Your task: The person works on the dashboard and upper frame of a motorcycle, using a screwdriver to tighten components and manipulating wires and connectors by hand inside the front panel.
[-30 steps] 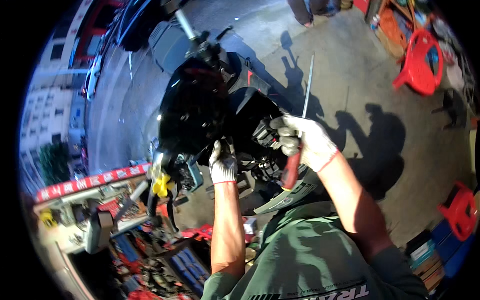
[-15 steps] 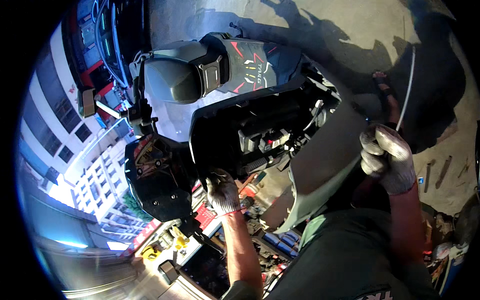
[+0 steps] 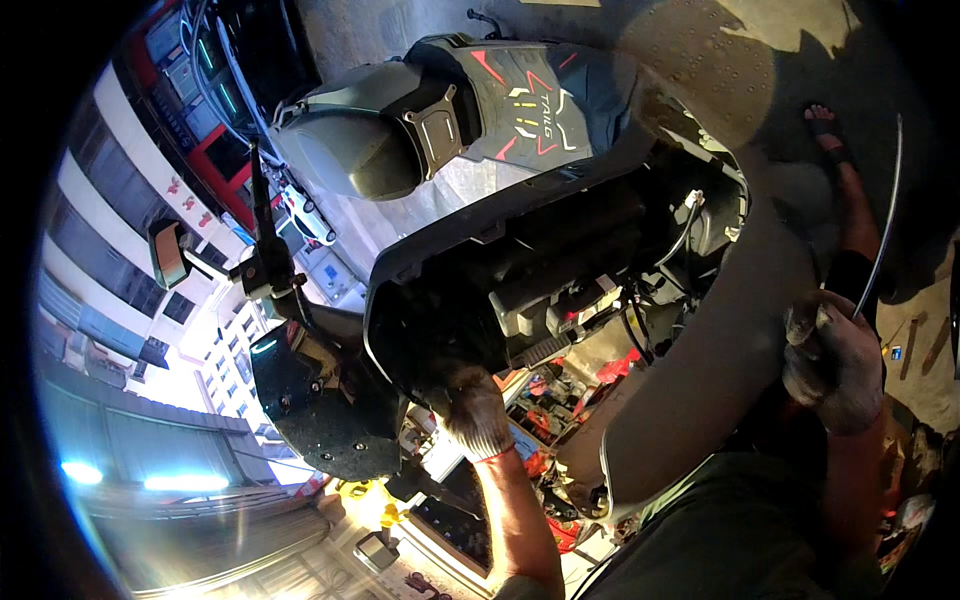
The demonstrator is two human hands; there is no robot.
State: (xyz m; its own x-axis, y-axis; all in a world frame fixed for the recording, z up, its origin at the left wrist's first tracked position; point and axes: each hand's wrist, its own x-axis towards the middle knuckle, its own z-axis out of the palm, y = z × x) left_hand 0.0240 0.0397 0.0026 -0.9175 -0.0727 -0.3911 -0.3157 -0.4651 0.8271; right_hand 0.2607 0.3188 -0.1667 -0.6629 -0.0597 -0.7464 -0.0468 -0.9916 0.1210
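Observation:
In a white knitted work glove, my right hand (image 3: pixel 835 365) is closed on a thin, slightly bowed wire (image 3: pixel 885 225) that sticks up from the fist. My left hand (image 3: pixel 475 412), gloved too and soiled dark, is at the near left edge of an opened scooter body (image 3: pixel 545 190); its fingers are lost in shadow there. Inside the body are a dark boxy unit (image 3: pixel 520 305), a white connector (image 3: pixel 694 200) and black cables (image 3: pixel 640 315). A broad grey side panel (image 3: pixel 690 400) lies between my two hands.
Left of the body are the handlebar (image 3: pixel 265 270), a mirror (image 3: pixel 170 253) and a black front cover (image 3: pixel 330 410). Beyond lie a grey rounded cover (image 3: pixel 350 155) and a patterned footboard (image 3: pixel 530 105). Tools and parts (image 3: pixel 545 415) show below. A sandalled foot (image 3: pixel 825 130) is at far right.
The view has shifted, showing more of the body's inside. My left hand has gone deeper into shadow at the body's edge. My right hand still grips the wire.

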